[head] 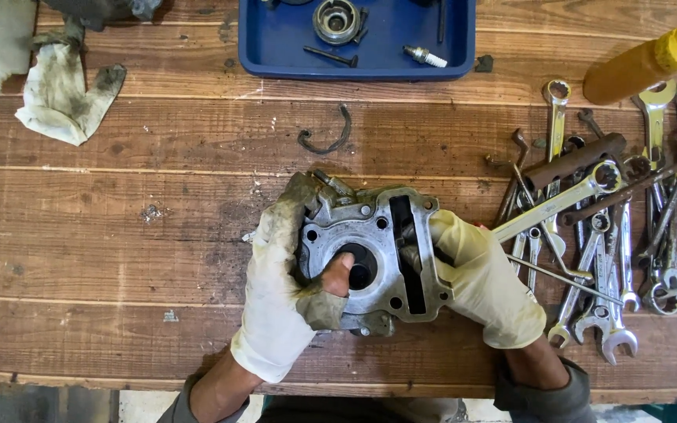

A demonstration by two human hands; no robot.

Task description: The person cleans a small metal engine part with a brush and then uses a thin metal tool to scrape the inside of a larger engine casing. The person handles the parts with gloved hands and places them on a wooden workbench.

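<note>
A: Where was the grey cast-aluminium engine block with the round bore and the long black slot (pixel 374 262)?

B: It lay near the middle of the brown wooden plank bench (pixel 119 235), held between both hands. Its long axis ran about from eleven to five o'clock.

A: How did the left hand (pixel 284 290) stand?

B: In its dirty, torn white glove, it was wrapped around the block's nine o'clock edge. The bare thumb poked through the torn glove and rested at the rim of the bore.

A: And the right hand (pixel 483 282)?

B: In a cleaner yellowish glove, it was closed on the three o'clock edge, fingers pressing beside the slot. Both hands touched the block, so neither was nearer.

A: What lay around?

B: The heap of steel spanners (pixel 613 235) was at three o'clock, touching the right glove, and the blue plastic tray (pixel 276 47) at twelve.
</note>
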